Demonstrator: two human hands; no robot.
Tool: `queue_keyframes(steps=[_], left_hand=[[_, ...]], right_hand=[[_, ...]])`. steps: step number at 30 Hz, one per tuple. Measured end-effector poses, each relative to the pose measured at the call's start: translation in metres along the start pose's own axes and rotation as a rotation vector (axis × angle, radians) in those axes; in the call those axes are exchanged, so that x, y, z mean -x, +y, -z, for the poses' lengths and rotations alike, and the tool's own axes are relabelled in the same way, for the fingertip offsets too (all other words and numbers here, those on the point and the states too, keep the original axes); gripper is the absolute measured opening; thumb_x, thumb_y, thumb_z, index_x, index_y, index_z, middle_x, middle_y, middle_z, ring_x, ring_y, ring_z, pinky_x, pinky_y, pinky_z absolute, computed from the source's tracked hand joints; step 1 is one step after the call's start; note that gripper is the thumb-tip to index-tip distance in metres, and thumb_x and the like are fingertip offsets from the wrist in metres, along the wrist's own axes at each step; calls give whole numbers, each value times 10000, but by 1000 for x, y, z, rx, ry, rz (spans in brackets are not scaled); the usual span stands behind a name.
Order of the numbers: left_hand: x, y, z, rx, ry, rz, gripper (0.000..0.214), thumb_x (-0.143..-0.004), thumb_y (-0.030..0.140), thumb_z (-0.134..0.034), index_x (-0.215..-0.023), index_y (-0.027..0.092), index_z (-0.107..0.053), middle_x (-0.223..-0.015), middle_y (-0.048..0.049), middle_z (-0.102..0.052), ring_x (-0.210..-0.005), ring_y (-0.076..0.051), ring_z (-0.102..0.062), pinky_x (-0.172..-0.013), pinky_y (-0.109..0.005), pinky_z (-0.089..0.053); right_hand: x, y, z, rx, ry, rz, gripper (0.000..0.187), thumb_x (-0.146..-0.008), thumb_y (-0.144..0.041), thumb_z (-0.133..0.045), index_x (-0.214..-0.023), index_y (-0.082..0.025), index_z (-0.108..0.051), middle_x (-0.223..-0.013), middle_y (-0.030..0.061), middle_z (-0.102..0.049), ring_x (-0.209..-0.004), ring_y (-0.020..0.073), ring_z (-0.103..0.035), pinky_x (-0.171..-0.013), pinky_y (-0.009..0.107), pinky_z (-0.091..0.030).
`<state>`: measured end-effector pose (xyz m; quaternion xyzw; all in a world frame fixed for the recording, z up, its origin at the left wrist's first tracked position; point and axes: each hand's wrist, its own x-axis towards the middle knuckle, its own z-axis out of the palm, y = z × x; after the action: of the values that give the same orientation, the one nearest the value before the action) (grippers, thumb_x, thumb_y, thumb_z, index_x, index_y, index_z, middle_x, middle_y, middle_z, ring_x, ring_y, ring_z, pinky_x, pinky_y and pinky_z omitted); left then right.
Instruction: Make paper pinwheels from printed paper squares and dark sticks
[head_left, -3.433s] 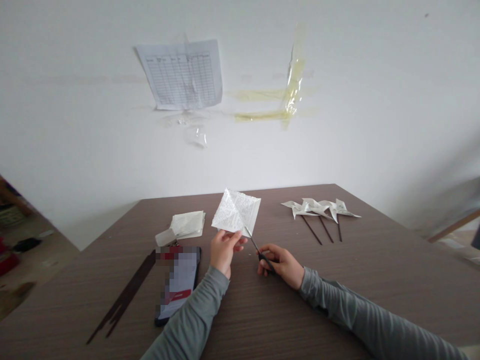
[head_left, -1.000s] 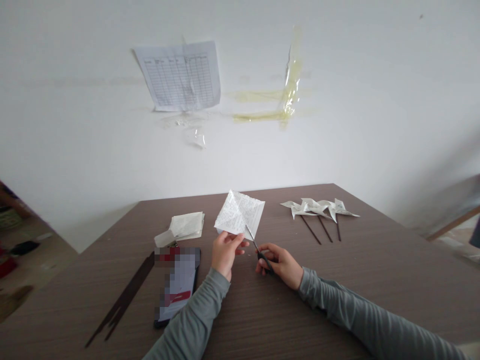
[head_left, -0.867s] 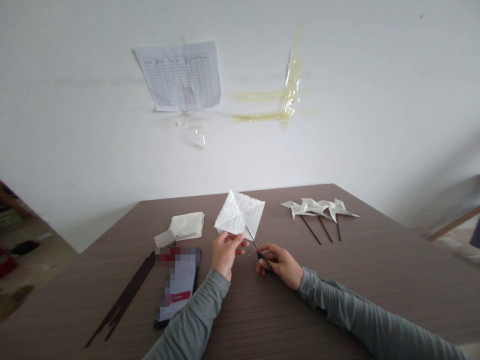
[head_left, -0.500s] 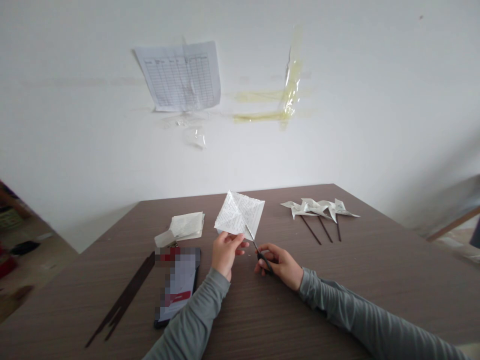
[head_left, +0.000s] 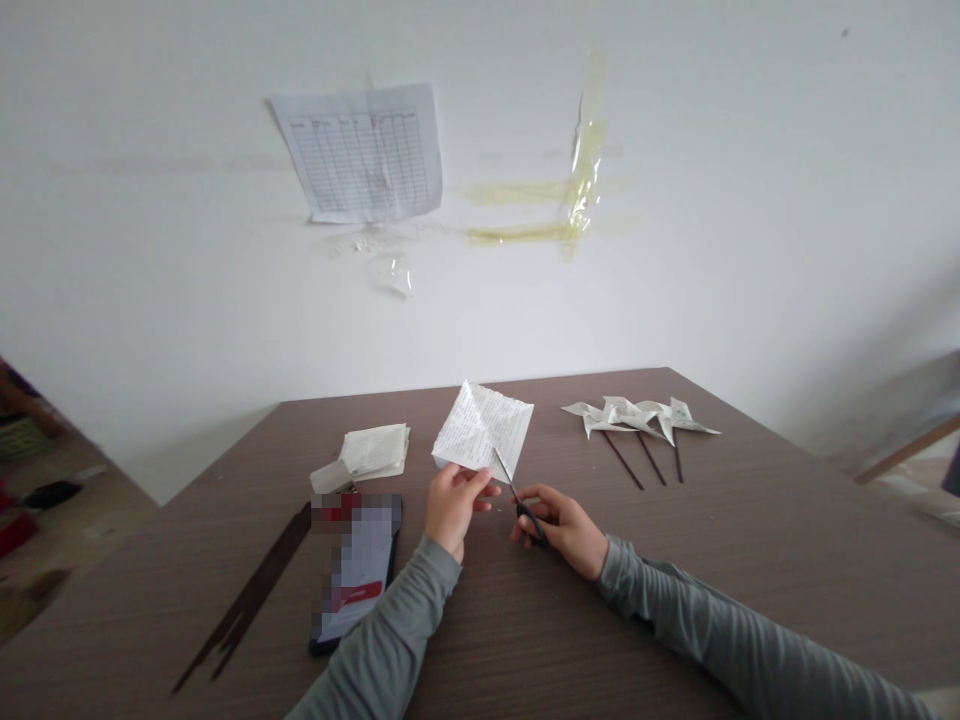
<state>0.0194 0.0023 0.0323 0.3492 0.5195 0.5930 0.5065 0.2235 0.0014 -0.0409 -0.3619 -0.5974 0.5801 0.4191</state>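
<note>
A square sheet of printed paper with diagonal creases is held up above the table. My left hand pinches it at its lower edge, thumb on top. My right hand grips black-handled scissors. Their blades lie at the paper's near corner and point toward its middle. Whether the blades are fully closed is too small to tell.
Several paper pinwheels on dark sticks lie at the right. To the left are a stack of paper squares, a bundle of dark sticks and a phone. The table meets a wall with a taped sheet.
The paper, both hands and the scissors have shifted very slightly to the right. My grip on the paper and on the scissors is the same.
</note>
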Motion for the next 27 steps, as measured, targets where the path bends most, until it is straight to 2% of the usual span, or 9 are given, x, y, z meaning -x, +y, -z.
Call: queue_keyframes(steps=[4, 9, 16, 22, 27], left_hand=[[0, 0, 0, -4, 5, 0, 303, -843, 54, -1064, -822, 190, -794, -784, -8, -893, -607, -164, -861, -463, -164, -554], [-1, -1, 1, -24, -2, -8, 321, -823, 98, -1104, -838, 193, -798, -808, -16, -903, -636, -175, -878, -468, -164, -561], [-3, -5, 3, -19, -11, -17, 341, -814, 147, -1137, -867, 187, -802, -839, -35, -912, -650, -194, -888, -485, -188, -580], [-5, -8, 6, -35, -29, -33, 372, -800, 198, -1174, -934, 190, -828, -889, -52, -931, -691, -224, -915, -503, -209, -605], [-5, -7, 5, -43, -24, -25, 372, -800, 203, -1167, -920, 192, -815, -874, -41, -923, -683, -212, -908, -499, -197, -594]], right_hand=[[-1, 2, 0, 1, 1, 8, 691, -820, -851, -1097, -1142, -322, -790, -887, 125, -919, -730, 339, -813, -774, 521, -710], [-2, 6, 1, -7, -1, 18, 686, -837, -842, -1096, -1144, -309, -793, -873, 113, -908, -731, 325, -809, -776, 498, -720], [-5, 12, 2, -13, -17, 15, 715, -831, -859, -1084, -1146, -304, -761, -858, 78, -896, -702, 272, -764, -748, 453, -675], [-4, 5, 0, -2, -14, 12, 737, -811, -879, -1085, -1134, -310, -745, -850, 82, -887, -706, 290, -754, -764, 490, -681], [1, -5, -2, 8, 5, -10, 723, -794, -884, -1100, -1128, -336, -768, -876, 112, -901, -743, 340, -793, -785, 528, -703]])
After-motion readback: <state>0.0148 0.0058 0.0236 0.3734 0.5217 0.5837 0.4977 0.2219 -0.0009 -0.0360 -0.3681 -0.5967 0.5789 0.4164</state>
